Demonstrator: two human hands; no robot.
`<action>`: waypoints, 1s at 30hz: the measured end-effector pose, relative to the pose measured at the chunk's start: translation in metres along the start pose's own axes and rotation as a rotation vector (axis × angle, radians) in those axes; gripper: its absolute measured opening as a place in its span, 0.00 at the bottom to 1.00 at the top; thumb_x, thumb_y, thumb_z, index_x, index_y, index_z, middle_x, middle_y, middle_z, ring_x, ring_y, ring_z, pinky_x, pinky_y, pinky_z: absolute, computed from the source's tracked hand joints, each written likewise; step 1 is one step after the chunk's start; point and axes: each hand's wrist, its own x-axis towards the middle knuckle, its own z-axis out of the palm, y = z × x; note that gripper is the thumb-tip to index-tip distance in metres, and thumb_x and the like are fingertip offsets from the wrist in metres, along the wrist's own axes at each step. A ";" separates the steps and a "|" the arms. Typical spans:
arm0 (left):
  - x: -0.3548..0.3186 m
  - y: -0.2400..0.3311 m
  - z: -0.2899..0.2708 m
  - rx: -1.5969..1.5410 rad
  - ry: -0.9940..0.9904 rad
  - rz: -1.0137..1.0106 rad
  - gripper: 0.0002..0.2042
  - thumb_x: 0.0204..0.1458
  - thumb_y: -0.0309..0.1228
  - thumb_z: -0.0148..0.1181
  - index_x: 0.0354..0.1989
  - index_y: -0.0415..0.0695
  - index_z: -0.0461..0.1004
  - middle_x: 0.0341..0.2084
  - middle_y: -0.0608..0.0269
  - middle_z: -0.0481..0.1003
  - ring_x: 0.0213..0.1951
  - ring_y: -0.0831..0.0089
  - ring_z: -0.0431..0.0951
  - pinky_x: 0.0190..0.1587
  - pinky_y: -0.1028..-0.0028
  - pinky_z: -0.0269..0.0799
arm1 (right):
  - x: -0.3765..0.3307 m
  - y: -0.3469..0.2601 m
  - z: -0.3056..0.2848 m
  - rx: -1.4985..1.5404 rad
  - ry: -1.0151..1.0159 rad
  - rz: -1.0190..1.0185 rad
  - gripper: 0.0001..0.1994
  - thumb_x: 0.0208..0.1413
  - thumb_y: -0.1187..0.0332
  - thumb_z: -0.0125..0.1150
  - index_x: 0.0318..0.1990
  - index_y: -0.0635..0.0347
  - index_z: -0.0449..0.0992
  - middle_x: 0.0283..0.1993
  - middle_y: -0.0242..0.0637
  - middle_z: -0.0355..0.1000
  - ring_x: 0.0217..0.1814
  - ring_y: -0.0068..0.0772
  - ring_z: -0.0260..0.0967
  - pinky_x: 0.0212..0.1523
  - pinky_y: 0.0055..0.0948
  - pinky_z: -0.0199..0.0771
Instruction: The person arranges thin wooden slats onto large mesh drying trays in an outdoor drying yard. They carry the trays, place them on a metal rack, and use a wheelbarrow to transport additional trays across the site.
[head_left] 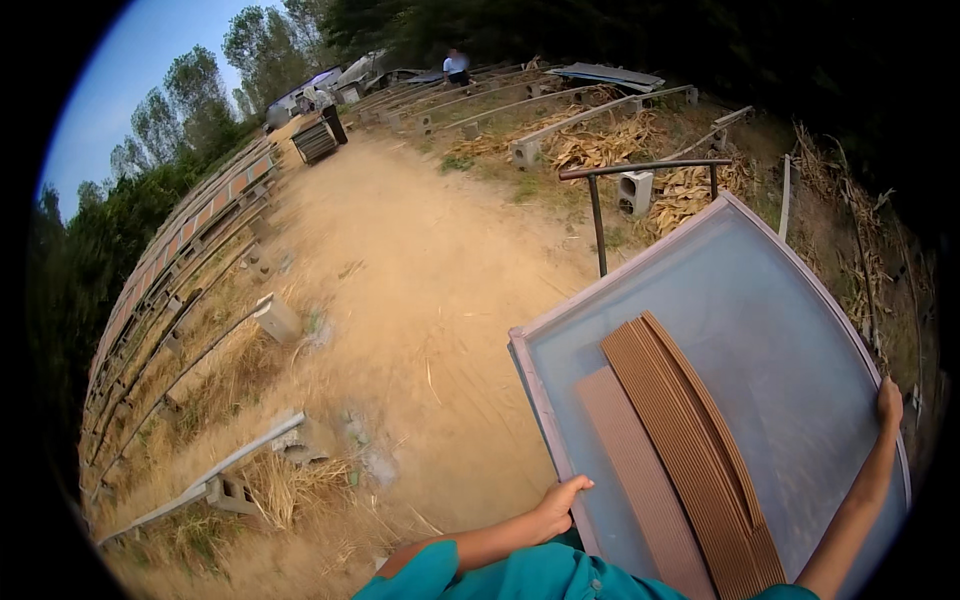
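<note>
A large framed screen (800, 330) with a pale wooden rim and a bluish, mesh-like sheet is tilted in front of me at the right. My left hand (563, 507) is closed round its near left rim, thumb on top. At the far right rim, my right hand (889, 402) grips the same frame. On the sheet lies a layered stack of brown strips with fine parallel ridges (690, 440); I cannot tell exactly what they are. Beside it shows a flatter, paler pinkish-brown strip (635, 455). The stack's near end runs down towards my teal clothing.
A dark metal bar on posts (645, 170) stands just beyond the screen. Low rails on concrete blocks (278, 318) line the left, with long rows of panels (215, 205) behind. Rails, blocks and dry leaves (605, 140) border the right. Farther along the dirt path (400, 280), people stand near a stack (315, 142).
</note>
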 end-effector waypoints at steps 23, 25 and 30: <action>0.083 -0.041 0.099 0.338 0.064 -0.179 0.15 0.39 0.29 0.59 0.36 0.37 0.69 0.37 0.56 0.69 0.42 0.63 0.67 0.48 0.63 0.64 | -0.059 0.174 0.063 -0.079 -0.134 0.437 0.29 0.57 0.53 0.26 0.45 0.68 0.71 0.51 0.56 0.65 0.55 0.55 0.61 0.55 0.45 0.57; 0.084 -0.051 0.110 0.292 0.074 -0.223 0.17 0.39 0.28 0.58 0.39 0.37 0.67 0.38 0.54 0.69 0.43 0.61 0.67 0.50 0.61 0.63 | -0.037 0.201 0.090 -0.139 -0.250 0.356 0.28 0.56 0.53 0.27 0.45 0.68 0.70 0.51 0.58 0.64 0.55 0.55 0.60 0.55 0.44 0.57; 0.069 -0.057 0.108 0.243 0.192 -0.261 0.19 0.40 0.30 0.51 0.43 0.36 0.63 0.42 0.51 0.67 0.46 0.56 0.66 0.53 0.57 0.59 | 0.001 0.129 0.141 -0.063 -0.393 0.366 0.27 0.52 0.57 0.29 0.45 0.66 0.71 0.54 0.51 0.63 0.57 0.49 0.60 0.57 0.41 0.57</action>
